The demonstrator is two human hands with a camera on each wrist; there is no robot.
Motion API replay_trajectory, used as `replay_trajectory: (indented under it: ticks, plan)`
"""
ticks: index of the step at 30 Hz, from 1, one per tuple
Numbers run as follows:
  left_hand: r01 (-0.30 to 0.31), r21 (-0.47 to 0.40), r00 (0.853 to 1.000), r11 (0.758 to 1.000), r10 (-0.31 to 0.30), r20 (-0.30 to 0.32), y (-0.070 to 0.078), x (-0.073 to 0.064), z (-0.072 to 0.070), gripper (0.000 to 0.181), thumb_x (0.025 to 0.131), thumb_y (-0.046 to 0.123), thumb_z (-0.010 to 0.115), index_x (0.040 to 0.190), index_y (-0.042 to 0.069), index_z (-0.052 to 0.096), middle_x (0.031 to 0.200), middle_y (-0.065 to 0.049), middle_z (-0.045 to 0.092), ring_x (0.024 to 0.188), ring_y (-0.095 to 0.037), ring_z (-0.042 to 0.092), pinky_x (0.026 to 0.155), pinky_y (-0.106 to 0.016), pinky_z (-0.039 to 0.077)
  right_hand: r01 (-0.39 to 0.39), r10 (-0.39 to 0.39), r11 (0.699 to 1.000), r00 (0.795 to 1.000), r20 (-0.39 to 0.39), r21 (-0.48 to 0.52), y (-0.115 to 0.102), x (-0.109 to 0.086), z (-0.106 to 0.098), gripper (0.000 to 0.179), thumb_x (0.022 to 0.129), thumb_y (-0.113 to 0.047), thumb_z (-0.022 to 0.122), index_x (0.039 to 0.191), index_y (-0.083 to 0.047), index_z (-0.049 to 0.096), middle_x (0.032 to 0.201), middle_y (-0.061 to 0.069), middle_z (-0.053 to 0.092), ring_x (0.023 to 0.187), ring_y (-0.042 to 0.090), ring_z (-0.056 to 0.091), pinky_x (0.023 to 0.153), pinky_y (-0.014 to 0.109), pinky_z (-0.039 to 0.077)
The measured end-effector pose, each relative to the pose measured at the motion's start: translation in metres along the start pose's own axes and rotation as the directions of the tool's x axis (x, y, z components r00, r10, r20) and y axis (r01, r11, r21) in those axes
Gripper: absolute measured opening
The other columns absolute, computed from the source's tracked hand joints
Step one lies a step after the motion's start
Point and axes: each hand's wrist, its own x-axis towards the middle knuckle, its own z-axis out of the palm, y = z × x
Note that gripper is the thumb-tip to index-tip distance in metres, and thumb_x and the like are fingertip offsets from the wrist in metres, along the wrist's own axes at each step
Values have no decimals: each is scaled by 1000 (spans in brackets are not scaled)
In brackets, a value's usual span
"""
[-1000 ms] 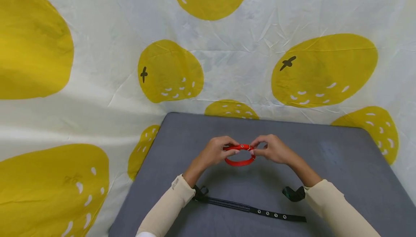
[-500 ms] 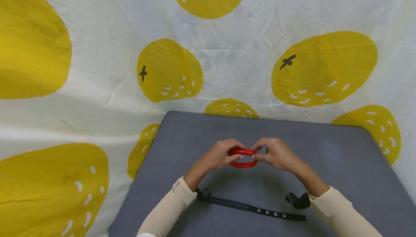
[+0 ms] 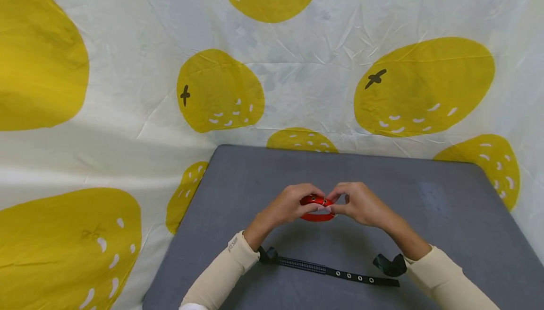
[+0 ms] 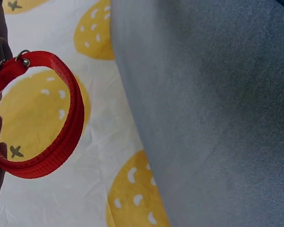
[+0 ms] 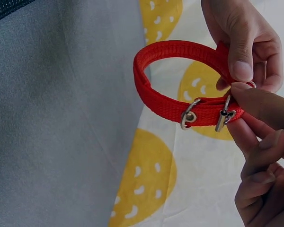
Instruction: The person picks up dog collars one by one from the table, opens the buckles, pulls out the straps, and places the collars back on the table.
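A red pet collar (image 3: 318,217), closed into a loop, is held up above the grey table by both hands. Metal buckle, eyelets and a ring show on its band (image 5: 168,108) in the right wrist view. My left hand (image 3: 291,204) pinches the collar on the left, thumb along the band. From the right, my right hand (image 3: 361,204) pinches it beside the buckle (image 5: 223,118) between thumb and fingers. Both sets of fingertips nearly meet there. The left wrist view shows the round loop (image 4: 75,113) hanging from fingers at the left edge.
A black strap (image 3: 301,266) with metal eyelets lies across the grey table (image 3: 263,168) in front of the forearms. A dark curled strip (image 3: 390,265) is beside the right cuff. A white cloth (image 3: 306,97) with yellow fruit prints hangs behind the table.
Both hands have lowered slightly with the collar, the left one also shifting right. Their fingertips are closer together at the buckle, and the loop looks flatter in the head view.
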Motion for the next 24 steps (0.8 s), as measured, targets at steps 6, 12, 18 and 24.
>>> replay_trajectory:
  ticks: [6, 12, 18, 24]
  plan:
    - [1, 38, 1000, 999, -1, 9, 2, 0, 1, 32, 90, 13, 75, 121, 8, 66, 114, -3, 68, 100, -12, 62, 93, -16, 51, -1, 1, 1000, 1000, -6, 3, -1, -4, -3, 14, 84, -15, 82, 95, -20, 77, 88, -12, 67, 67, 6, 51, 56, 24, 46]
    - [-13, 68, 1000, 998, 13, 1, 6, -2, 0, 33, 92, 16, 74, 124, 9, 68, 113, 0, 68, 100, -12, 57, 91, -17, 48, 22, -21, 1000, 999, -47, 6, -1, -10, 0, 16, 84, -13, 81, 97, -20, 76, 91, -11, 68, 73, 3, 54, 60, 23, 47]
    - [-45, 171, 997, 984, 56, -61, 10, -3, 1, 27, 92, 20, 74, 118, 12, 73, 109, 2, 70, 96, -11, 57, 87, -18, 44, 28, -23, 999, 995, -99, 41, -2, -13, 5, 16, 85, -13, 80, 98, -20, 73, 93, -9, 68, 73, 4, 55, 59, 24, 47]
    - [-2, 225, 993, 974, 28, -112, 10, -4, 3, 21, 92, 24, 72, 111, 16, 74, 103, 4, 69, 89, -9, 55, 83, -20, 43, 32, -18, 995, 990, -139, 96, -1, -16, 10, 19, 85, -9, 79, 99, -19, 71, 95, -4, 68, 51, 5, 43, 49, 24, 42]
